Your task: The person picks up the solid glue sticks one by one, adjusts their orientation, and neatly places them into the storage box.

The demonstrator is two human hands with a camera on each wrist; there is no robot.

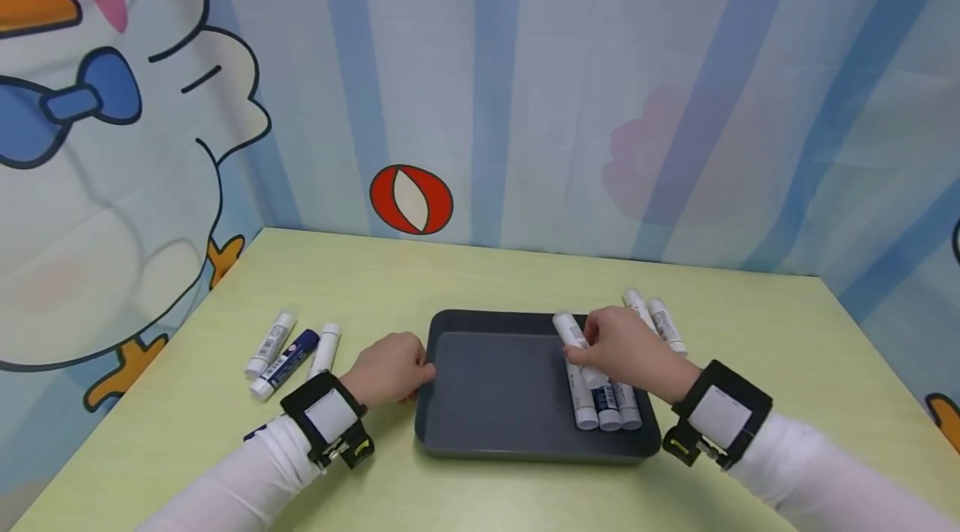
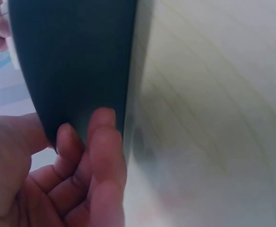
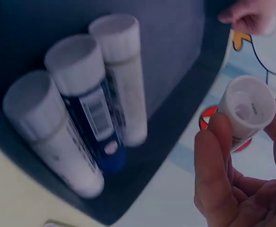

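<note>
My right hand [image 1: 633,353] pinches a white glue stick [image 1: 567,330] between thumb and fingers, above the right part of a dark grey tray [image 1: 487,399]. In the right wrist view, the hollow end of this glue stick [image 3: 249,106] faces the camera. Three glue sticks lie side by side along the tray's right end: a white one [image 3: 124,80], a blue one with a white cap [image 3: 93,104] and another white one [image 3: 53,132]. At the tray's left side, my left hand [image 1: 388,369] grips the rim, with fingers curled against the outer wall [image 2: 76,61] in the left wrist view.
Left of the tray lie two white glue sticks [image 1: 270,344] and a blue one [image 1: 285,365]; a dark blue end [image 1: 255,432] shows beside my left sleeve. Two white glue sticks [image 1: 666,325] lie behind my right hand. A printed curtain [image 1: 555,98] hangs behind the table [image 1: 360,265].
</note>
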